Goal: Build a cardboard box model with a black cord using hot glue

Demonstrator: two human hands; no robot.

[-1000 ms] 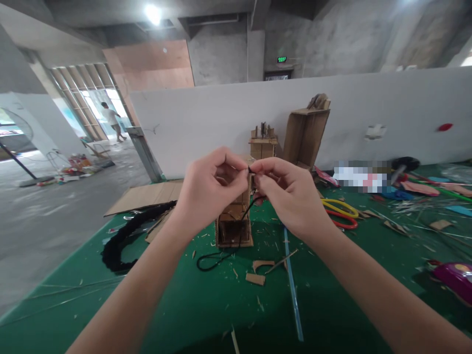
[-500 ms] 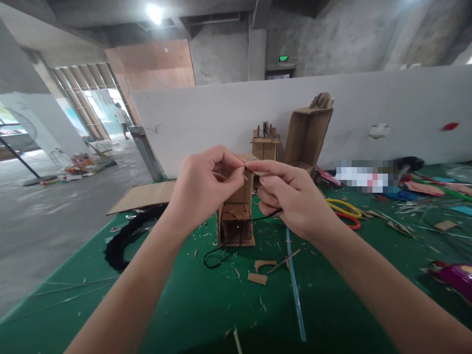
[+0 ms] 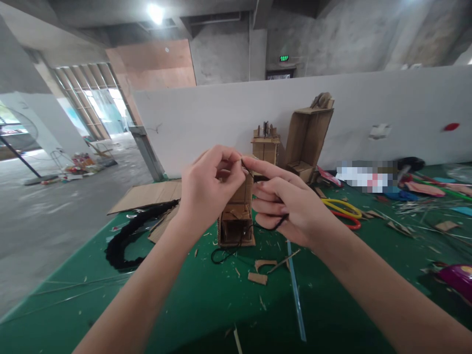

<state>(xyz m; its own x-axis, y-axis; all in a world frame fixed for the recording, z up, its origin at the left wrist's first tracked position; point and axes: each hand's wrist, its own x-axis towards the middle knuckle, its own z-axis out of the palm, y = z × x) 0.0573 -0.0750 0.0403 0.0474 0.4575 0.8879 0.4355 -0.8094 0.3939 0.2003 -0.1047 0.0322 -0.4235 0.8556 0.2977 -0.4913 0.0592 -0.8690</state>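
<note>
On the near side of the green table (image 3: 221, 314) I see a blue strip (image 3: 295, 290) and some scraps (image 3: 257, 279) lying loose, perhaps just offcuts left where they fell. Beyond them the two hands meet in mid-air, likely so that the fine work sits clear of the clutter. The left hand (image 3: 208, 181) pinches the black cord (image 3: 272, 228) between thumb and forefinger; the right hand (image 3: 295, 204) grips it just beside, forefinger reaching towards the left fingertips, other fingers curled in. The cord droops below the right hand, with a loop on the table before the box (image 3: 241, 196). That box stands upright unaided, which seems to free both hands. Farther back, a tall frame (image 3: 306, 140) stands near the white panel (image 3: 206, 128).
</note>
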